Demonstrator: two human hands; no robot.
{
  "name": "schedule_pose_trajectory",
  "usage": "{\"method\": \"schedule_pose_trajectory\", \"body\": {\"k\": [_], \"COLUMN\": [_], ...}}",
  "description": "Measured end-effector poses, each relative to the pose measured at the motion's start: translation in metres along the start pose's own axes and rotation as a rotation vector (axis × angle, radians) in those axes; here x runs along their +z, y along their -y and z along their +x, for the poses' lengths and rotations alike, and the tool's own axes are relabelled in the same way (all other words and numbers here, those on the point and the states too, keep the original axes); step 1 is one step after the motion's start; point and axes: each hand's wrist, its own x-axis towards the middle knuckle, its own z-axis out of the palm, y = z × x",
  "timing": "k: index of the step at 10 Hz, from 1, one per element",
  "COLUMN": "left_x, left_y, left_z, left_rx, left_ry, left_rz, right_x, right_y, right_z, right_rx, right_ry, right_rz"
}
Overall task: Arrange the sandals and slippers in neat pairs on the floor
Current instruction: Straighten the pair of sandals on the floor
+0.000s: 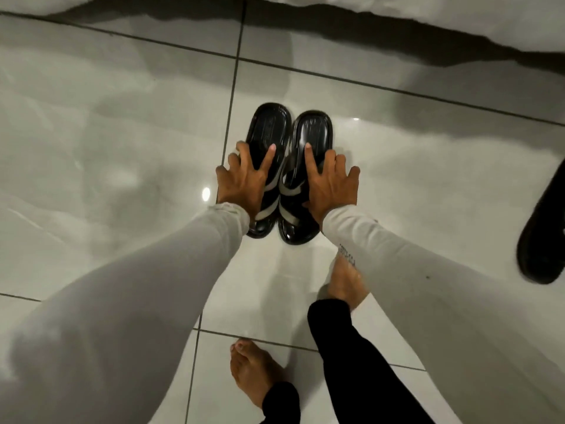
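Two black sandals with white straps stand side by side on the glossy tiled floor, heels pointing away from me. My left hand (244,179) rests flat on the left sandal (269,127), fingers spread over its strap and sole. My right hand (331,182) lies the same way on the right sandal (315,130). The two sandals touch along their inner edges. Both hands press on the sandals from above and outside rather than closing around them.
Another black slipper (541,237) lies at the right edge, partly cut off by the frame. White bedding (428,13) hangs along the top. My bare feet (253,371) stand on the tiles below the sandals.
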Motion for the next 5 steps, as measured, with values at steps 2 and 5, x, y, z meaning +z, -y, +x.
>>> {"method": "schedule_pose_trajectory", "body": {"k": [2,5], "left_x": [-0.013,-0.042], "left_y": [0.007,-0.004], "left_z": [0.029,0.018], "left_rx": [0.032,-0.056], "left_ry": [-0.026,0.108], "left_rz": [0.034,-0.005], "right_x": [-0.009,-0.046], "right_y": [-0.007,-0.012], "right_z": [0.032,0.025], "right_rx": [-0.011,0.006], "right_ry": [-0.016,0.168], "right_rz": [-0.011,0.116]}}
